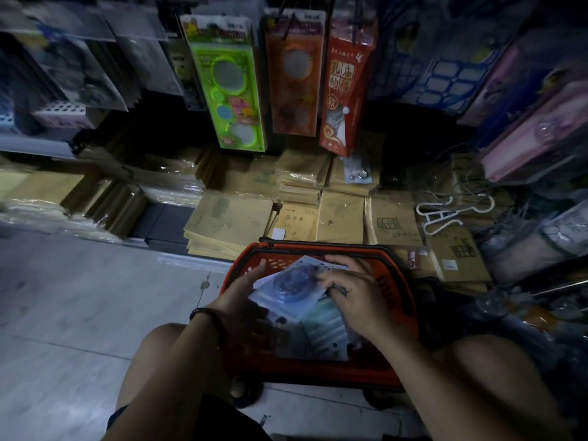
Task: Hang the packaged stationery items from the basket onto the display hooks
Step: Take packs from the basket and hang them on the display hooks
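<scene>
Floor (79, 297): pale tiles, lower left. Brown exercise books (299, 219) lie in flat stacks along the base of the display. Film-wrapped bundles (171, 179) sit to their left. White plastic hangers (445, 214) lie on the books at right, near a tangle of thin wires; detail unclear.

Hanging side by side above: green packet (234, 87) with round cut-outs, orange packet (294, 74), red packet (345, 90) with printed characters. Blue packets (445, 78) upper right. Pink packets (525, 132) far right, tilted. Grey shelf edge (35, 144) at left, blurred goods above it.
</scene>
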Tool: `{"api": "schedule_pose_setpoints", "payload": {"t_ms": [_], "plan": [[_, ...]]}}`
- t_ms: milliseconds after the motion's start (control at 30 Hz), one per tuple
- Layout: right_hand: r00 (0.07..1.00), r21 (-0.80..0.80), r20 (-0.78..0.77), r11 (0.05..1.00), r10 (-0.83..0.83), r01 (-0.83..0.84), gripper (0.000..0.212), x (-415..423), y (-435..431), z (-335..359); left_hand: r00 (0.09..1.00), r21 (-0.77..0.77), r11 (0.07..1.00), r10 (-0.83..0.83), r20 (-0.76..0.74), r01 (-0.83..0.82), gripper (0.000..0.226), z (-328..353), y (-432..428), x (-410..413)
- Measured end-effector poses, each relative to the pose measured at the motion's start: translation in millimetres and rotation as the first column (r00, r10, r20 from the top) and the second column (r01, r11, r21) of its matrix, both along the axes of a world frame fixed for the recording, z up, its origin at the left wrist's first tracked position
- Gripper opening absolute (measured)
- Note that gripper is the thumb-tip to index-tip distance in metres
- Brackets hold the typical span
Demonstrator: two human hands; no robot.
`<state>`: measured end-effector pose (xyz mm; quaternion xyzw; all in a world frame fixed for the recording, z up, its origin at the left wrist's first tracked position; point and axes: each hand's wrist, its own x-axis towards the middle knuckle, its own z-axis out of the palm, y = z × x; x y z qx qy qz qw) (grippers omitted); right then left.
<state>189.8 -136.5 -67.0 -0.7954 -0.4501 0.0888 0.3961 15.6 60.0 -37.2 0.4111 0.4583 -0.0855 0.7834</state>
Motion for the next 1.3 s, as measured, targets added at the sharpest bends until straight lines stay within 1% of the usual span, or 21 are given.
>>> {"api": "schedule_pose_setpoints", "payload": {"t_ms": [33,100,167,200,233,267,300,367,400,433,467,533,567,633,700,767,833,933,1133,1233,1300], "plan": [[0.999,0.018,0.033,1.000,0.011,-0.012,0.043,-1.4,0.7,1.1,0.999,-0.033,0.999,-0.028,0.032,0.029,0.067,2.8,-5.4,0.6],[0.996,0.043,0.092,0.999,-0.005,0.001,0.047,-1.7,0.4,5.7,0.999,-0.080,0.996,-0.036,0.038,0.039,0.076,4.0,-10.5,0.2],[0.984,0.081,0.170,0.996,-0.055,0.042,0.052,-0.4,-1.8,13.4,0.997,-0.043,0.998,-0.038,0.066,0.041,0.082,3.3,-12.6,2.2],[0.974,0.098,0.212,0.993,-0.078,0.058,0.057,-0.5,-2.8,17.1,0.994,-0.010,0.999,-0.053,0.092,0.054,0.077,3.1,-13.4,3.1],[0.968,0.094,0.235,0.993,-0.088,0.068,0.061,-1.1,-3.7,20.7,0.992,0.001,0.998,-0.068,0.110,0.068,0.064,6.2,-15.5,4.0],[0.969,0.043,0.233,0.997,-0.078,0.070,0.064,-1.0,-3.9,21.5,0.990,-0.010,0.997,-0.071,0.121,0.073,0.051,8.5,-17.1,5.0],[0.979,-0.045,0.198,0.997,-0.050,0.060,0.065,-0.1,-3.7,20.4,0.988,-0.019,0.997,-0.065,0.141,0.068,0.045,10.5,-19.0,5.2],[0.994,-0.263,0.098,0.964,0.054,-0.026,0.060,5.2,-4.7,14.8,0.987,-0.002,1.000,-0.010,0.158,0.011,0.051,10.5,-21.3,4.9],[0.991,-0.326,0.065,0.941,0.113,-0.086,0.058,7.2,-6.0,13.4,0.987,0.031,0.999,0.014,0.162,-0.019,0.051,11.2,-22.8,5.4],[0.988,-0.346,0.018,0.928,0.153,-0.137,0.057,8.5,-6.8,14.1,0.987,0.079,0.996,0.033,0.159,-0.046,0.048,13.5,-24.6,5.6],[0.986,-0.332,-0.045,0.928,0.163,-0.168,0.058,7.3,-7.2,19.5,0.987,0.123,0.991,0.040,0.156,-0.059,0.046,13.9,-26.2,5.4],[0.982,-0.287,-0.133,0.943,0.134,-0.168,0.061,-0.3,-6.8,37.6,0.986,0.177,0.981,0.050,0.162,-0.079,0.053,18.4,-29.5,4.4],[0.983,-0.276,-0.132,0.948,0.126,-0.158,0.065,-5.4,-6.2,48.1,0.982,0.194,0.977,0.050,0.181,-0.085,0.057,22.9,-31.8,4.0],[0.988,-0.262,-0.067,0.953,0.139,-0.152,0.078,-15.2,-6.6,64.6,0.972,0.238,0.965,0.049,0.231,-0.106,0.059,34.6,-36.4,4.2],[0.988,-0.244,0.003,0.958,0.156,-0.151,0.087,-22.9,-7.4,79.1,0.956,0.280,0.949,0.059,0.288,-0.143,0.054,48.1,-42.3,4.4],[0.987,-0.194,-0.019,0.968,0.159,-0.159,0.094,-27.2,-9.1,92.7,0.937,0.294,0.936,0.086,0.339,-0.192,0.048,66.2,-46.3,4.9],[0.988,-0.131,-0.055,0.980,0.146,-0.152,0.102,-30.1,-11.1,110.0,0.914,0.314,0.922,0.089,0.396,-0.226,0.048,91.8,-49.8,7.4],[0.997,-0.059,-0.029,0.996,0.065,-0.067,0.099,-31.1,-11.7,147.6,0.879,0.330,0.910,0.073,0.470,-0.251,0.044,139.0,-52.2,14.4],[0.974,0.093,0.202,0.992,-0.097,0.080,0.086,-2.5,-21.8,246.5,0.802,0.312,0.913,0.026,0.597,-0.262,0.044,235.4,-59.2,46.1],[0.947,0.177,0.267,0.975,-0.178,0.133,0.084,19.6,-32.5,299.8,0.788,0.411,0.876,-0.060,0.613,-0.252,0.043,288.8,-66.5,67.7],[0.922,0.215,0.310,0.962,-0.231,0.169,0.082,34.4,-42.6,334.9,0.786,0.504,0.822,-0.121,0.607,-0.263,0.037,322.2,-67.7,83.9]]}}
